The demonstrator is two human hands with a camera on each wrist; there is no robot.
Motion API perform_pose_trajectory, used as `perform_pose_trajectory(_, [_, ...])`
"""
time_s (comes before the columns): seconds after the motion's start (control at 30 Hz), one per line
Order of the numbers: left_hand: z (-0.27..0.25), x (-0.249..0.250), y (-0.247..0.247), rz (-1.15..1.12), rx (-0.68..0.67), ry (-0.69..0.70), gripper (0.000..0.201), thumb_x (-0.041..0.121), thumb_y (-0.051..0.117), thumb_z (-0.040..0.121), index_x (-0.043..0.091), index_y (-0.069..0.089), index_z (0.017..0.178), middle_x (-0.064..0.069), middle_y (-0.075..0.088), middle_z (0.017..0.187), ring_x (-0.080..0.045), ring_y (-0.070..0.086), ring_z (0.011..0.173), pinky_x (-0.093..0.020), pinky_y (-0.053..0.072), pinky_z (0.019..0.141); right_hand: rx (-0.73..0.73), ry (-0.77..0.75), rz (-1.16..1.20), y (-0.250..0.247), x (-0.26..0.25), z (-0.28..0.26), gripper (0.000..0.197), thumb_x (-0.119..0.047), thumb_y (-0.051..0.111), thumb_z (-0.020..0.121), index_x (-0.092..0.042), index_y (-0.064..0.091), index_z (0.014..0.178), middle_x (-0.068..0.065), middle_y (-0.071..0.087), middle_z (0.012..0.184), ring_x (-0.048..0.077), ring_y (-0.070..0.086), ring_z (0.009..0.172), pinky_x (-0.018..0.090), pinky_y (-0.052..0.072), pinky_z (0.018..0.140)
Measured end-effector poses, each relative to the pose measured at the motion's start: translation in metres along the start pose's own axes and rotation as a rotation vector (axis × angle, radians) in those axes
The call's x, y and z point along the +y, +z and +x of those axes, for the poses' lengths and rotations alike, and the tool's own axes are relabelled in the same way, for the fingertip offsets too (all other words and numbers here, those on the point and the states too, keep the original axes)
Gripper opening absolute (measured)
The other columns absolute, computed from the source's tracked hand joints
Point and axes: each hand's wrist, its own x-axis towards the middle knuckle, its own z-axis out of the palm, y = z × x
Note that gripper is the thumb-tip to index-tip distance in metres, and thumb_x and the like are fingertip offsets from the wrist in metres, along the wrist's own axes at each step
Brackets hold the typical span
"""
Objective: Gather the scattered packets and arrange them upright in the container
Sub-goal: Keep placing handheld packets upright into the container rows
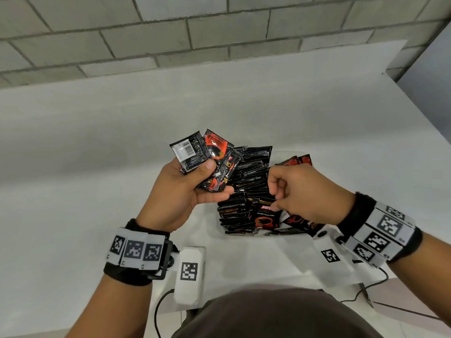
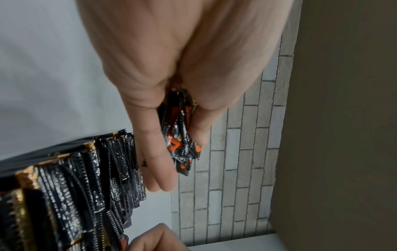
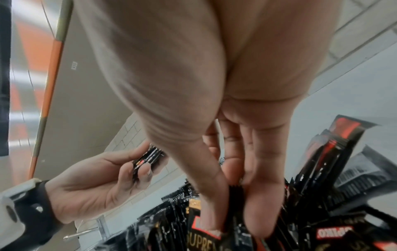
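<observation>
— In the white container at the middle of the desk, what was there?

— A dense row of black coffee packets stood upright on edge, filling its left part. At the near end one packet with a red cup printed on its face faced the camera. A few more packets leaned loosely in the right part of the container, some showing red.

— And the hands?

— The right hand was curled over the row, thumb and fingertips pinching the top edge of that front packet; the right wrist view showed the fingers closed on the serrated top seam. The left hand was raised just left of the container, gripping a fanned bunch of packets, thumb pressed across their faces, fingers behind. One of the bunch showed a barcode, another a red swirl.

— Were any packets still on the desk?

— One or two lay near the container's near right corner, under the right wrist; whether they rested inside or outside the rim could not be told.

— What else was in the picture?

— Marker-covered bands with cameras on both wrists, cables trailing off the desk's near edge, and a grey block wall behind the desk.
</observation>
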Motion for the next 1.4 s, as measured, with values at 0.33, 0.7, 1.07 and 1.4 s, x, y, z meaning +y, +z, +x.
perform_pose_trajectory(0.33, [0.0, 0.0, 0.003, -0.003, -0.014, -0.007, 0.036, 0.014, 0.059, 0.098, 0.005, 0.058, 0.133, -0.022, 0.073, 0.115, -0.046, 0.075, 0.086, -0.036, 0.063, 0.066, 0.044, -0.063, -0.008, 0.006, -0.002, 0.006, 0.039, -0.024, 0.094, 0.065, -0.024, 0.055, 0.07, -0.003, 0.062, 0.069, 0.009, 0.058, 0.063, 0.022, 0.047, 0.058])
perform_pose_trajectory(0.7, [-0.003, 0.0, 0.022, 0.04, -0.154, -0.069, 0.037, 0.017, 0.064, 0.092, 0.012, 0.063, 0.129, -0.018, 0.075, 0.109, -0.041, 0.075, 0.079, -0.034, 0.063, 0.062, 0.301, -0.053, 0.446, -0.026, -0.038, 0.004, 0.035, -0.053, 0.083, 0.073, -0.029, 0.07, 0.095, 0.003, 0.069, 0.08, 0.026, 0.066, 0.065, 0.043, 0.059, 0.064])
perform_pose_trajectory(1.07, [-0.005, -0.002, 0.029, 0.169, -0.237, -0.107, 0.047, 0.017, 0.069, 0.087, 0.014, 0.059, 0.132, -0.019, 0.075, 0.106, -0.044, 0.074, 0.076, -0.039, 0.063, 0.059, 0.239, -0.126, 0.434, -0.031, -0.042, 0.002, 0.034, -0.018, 0.085, 0.079, -0.028, 0.073, 0.11, -0.005, 0.071, 0.092, 0.022, 0.066, 0.081, 0.033, 0.055, 0.075])
perform_pose_trajectory(1.4, [-0.002, 0.0, 0.02, 0.046, -0.081, -0.075, 0.038, 0.016, 0.065, 0.091, 0.006, 0.061, 0.127, -0.021, 0.075, 0.1, -0.037, 0.075, 0.071, -0.032, 0.062, 0.056, 0.229, -0.051, 0.578, -0.048, -0.033, -0.004, 0.041, 0.013, 0.072, 0.076, -0.019, 0.054, 0.095, 0.015, 0.074, 0.082, 0.026, 0.062, 0.066, 0.045, 0.051, 0.069])
